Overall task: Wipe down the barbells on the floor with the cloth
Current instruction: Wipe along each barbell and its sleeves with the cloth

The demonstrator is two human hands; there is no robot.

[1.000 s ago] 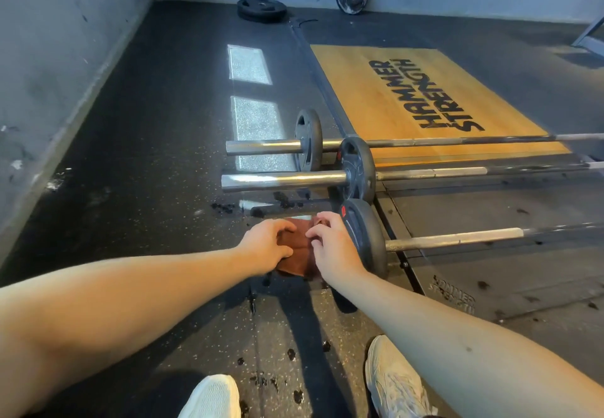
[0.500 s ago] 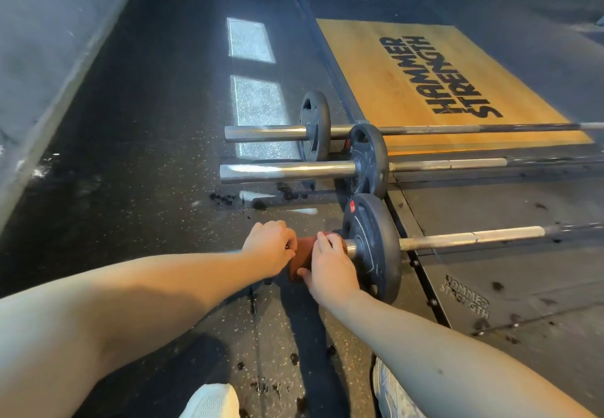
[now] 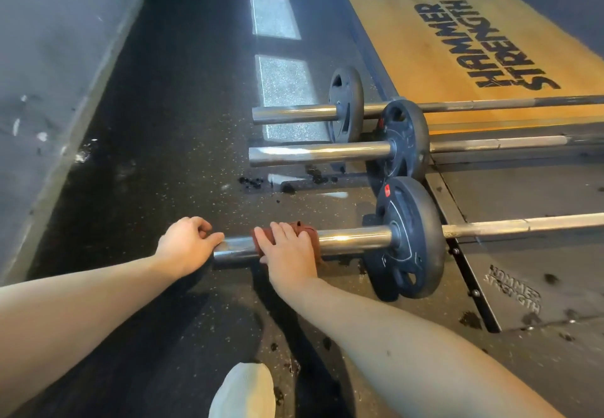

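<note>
Readable text: "HAMMER STRENGTH" in black on the wood platform [image 3: 425,58], upper right of frame, printed sideways. Same words embossed on the dark mat [image 3: 529,254], lower right. Small red tag [image 3: 387,190] on the near plate [image 3: 408,237], illegible.

Nearest barbell [image 3: 353,239] lay on the floor at mid-frame, long axis left to right, sleeve end pointing left. Chrome sleeve shiny, shaft to the right duller. Middle barbell [image 3: 317,152] and far barbell [image 3: 294,113] lay parallel above it.

Reddish-brown cloth [image 3: 305,229] was wrapped on the near sleeve, left of the plate. Right hand [image 3: 287,251] had fingers curled over it, gripping. Left hand [image 3: 186,244] sat at the sleeve tip, fingers curled, thumb touching the end; actual grip unclear.
</note>
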